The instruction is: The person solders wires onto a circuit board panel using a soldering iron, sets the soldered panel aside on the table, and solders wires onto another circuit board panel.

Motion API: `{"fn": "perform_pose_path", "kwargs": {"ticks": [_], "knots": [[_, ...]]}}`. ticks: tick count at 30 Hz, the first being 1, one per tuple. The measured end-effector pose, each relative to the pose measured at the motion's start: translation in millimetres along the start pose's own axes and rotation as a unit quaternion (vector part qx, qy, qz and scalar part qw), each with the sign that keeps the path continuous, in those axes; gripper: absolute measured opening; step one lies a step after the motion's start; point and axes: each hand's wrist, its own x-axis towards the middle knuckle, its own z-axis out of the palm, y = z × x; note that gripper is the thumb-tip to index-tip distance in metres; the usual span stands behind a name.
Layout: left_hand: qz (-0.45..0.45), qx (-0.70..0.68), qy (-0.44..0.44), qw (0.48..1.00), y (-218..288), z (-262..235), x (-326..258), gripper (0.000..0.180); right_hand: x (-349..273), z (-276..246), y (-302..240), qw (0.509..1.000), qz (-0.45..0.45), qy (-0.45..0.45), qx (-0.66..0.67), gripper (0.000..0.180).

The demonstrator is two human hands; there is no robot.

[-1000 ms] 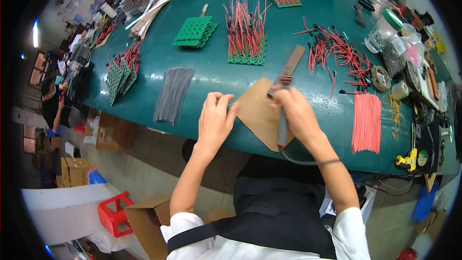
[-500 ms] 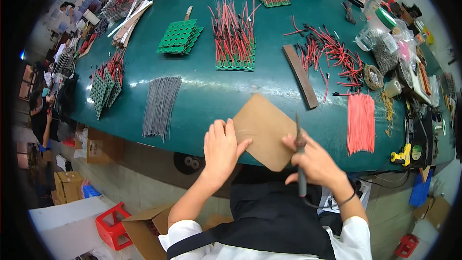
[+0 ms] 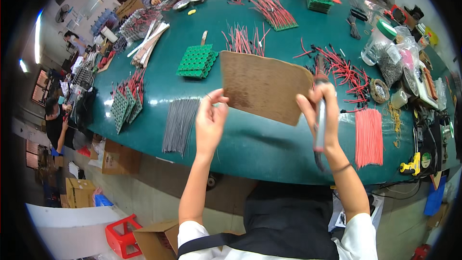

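Brown cardboard sheet (image 3: 264, 86) held up off the bench (image 3: 231, 139), tilted, roughly at mid-frame between both hands. I judge it light and fairly stiff; a flat board that will flex if pinched at one corner only, so the edges at opposite sides are the sensible places to take it. Surface looks matte, not slippery.

Left hand (image 3: 210, 123) grips the sheet's lower left edge, thumb and fingers closed on it. Right hand (image 3: 321, 110) meets the sheet's right edge with its fingertips while clenched round a long slim dark tool (image 3: 319, 125), held upright along the palm. I cannot tell what kind of tool it is; its tip rises above the fingers, its tail hangs below the wrist.

Behind the sheet, partly hidden: a cluster of red wires standing in a green board (image 3: 243, 43). To the left of it, a stack of green circuit boards (image 3: 196, 60). Below the left hand, a bundle of grey wires (image 3: 179, 125) laid flat. Right of the right hand, a neat bundle of red wires (image 3: 369, 137), and above that loose red-and-black leads (image 3: 344, 70). Clear plastic jar with green lid (image 3: 378, 43) farther right. Other people work at the far side of the bench.
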Motion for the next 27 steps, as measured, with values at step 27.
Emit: {"fn": "perform_pose_path", "kwargs": {"ticks": [27], "knots": [[-0.291, 0.065, -0.141, 0.944, -95, -7, 159, 0.031, 48, 119, 118, 0.989, 0.088, -0.013, -0.120, 0.027]]}}
